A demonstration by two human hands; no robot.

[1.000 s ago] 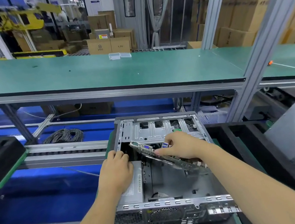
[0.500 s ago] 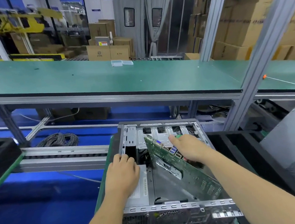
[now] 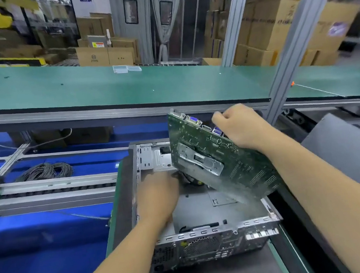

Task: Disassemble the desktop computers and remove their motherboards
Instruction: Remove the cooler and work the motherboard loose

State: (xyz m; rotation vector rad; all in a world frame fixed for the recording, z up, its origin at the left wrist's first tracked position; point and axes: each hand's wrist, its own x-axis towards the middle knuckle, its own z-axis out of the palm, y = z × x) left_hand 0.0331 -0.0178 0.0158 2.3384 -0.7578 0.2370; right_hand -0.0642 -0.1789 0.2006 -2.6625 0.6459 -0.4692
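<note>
A coil of cable (image 3: 47,171) lies at the far left on the blue surface. The left hand (image 3: 159,195) rests inside the open computer case (image 3: 209,237), at its left side; whether its fingers grip anything I cannot tell. The motherboard (image 3: 220,160) is lifted above the case, tilted steeply with its solder side toward the camera. The right hand (image 3: 242,128) clamps its upper right edge beside the blue ports. No writing on the board or case can be read.
</note>
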